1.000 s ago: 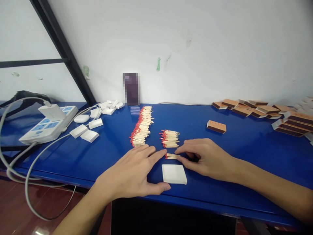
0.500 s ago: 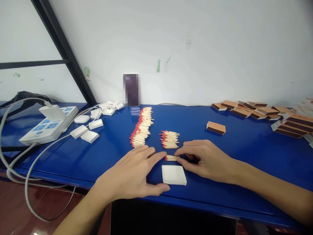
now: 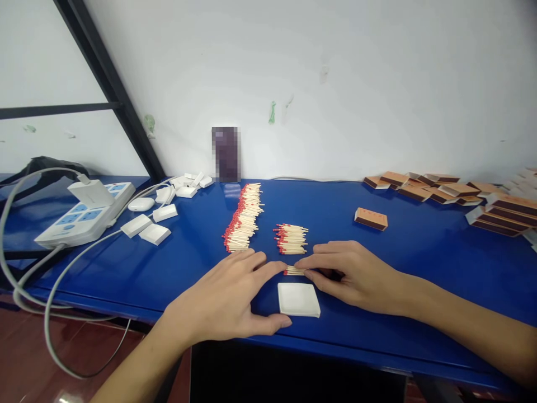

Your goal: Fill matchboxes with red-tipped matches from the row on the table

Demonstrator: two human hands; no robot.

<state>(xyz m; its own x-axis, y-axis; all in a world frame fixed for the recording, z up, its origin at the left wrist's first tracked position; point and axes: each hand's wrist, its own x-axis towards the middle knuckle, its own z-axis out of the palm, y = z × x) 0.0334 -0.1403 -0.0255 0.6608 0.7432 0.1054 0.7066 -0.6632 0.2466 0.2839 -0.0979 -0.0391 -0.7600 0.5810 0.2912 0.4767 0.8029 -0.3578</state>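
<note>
A: What just changed?

B: Right hand (image 3: 351,274). Its index has slid left and now lies along the far edge of the small bunch of matches (image 3: 292,272). A moment ago the tip was only at the bare stick ends. Thumb hasn't really moved, near side, by those ends.

A: So it's gripping them?

B: Thumb and index bracket the bunch. Firm pinch or light contact, can't tell. Bunch is flat on the blue worktop (image 3: 201,224), heads left.

A: Left hand (image 3: 226,296)?

B: Unchanged. Palm down, fingers spread, nothing held. Index tip right at the match heads, thumb tip just beside the near left corner of the white tray (image 3: 298,299).

A: Meaning?

B: My read: bunch is now bounded at the heads by the left index and along its far edge by the right index. Better controlled than before.

A: Anything else shift?

B: No. Tray sits just on the near side of the bunch, apart from it. Middle pile (image 3: 292,240) just beyond, long row of matches (image 3: 243,218) to its left. Lone matchbox (image 3: 371,219) near the right hand, past the knuckles, untouched.
</note>
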